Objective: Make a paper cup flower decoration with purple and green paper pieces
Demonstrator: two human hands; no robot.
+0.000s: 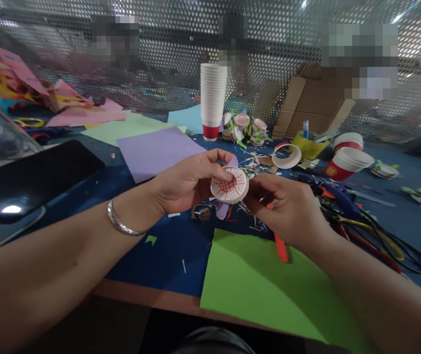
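Observation:
My left hand [192, 179] pinches a small round paper-cup base [230, 186] with a red grid and dots drawn on its white face. Strips of purple paper [223, 210] stick out above and below it. My right hand [286, 204] is closed at the right edge of the cup base, its fingertips bent inward; what they grip is hidden. An orange-red stick-like tool [280, 248] shows below the right palm, over the green sheet [255, 285]; whether the hand holds it I cannot tell.
A tall stack of paper cups [212, 101] stands at the back beside several finished cup-base turtles [245, 125]. Paper scraps, a cut cup ring [286, 156], a blue glue gun [338, 194] and cables lie right. Purple paper [159, 150] and a black phone [37, 172] lie left.

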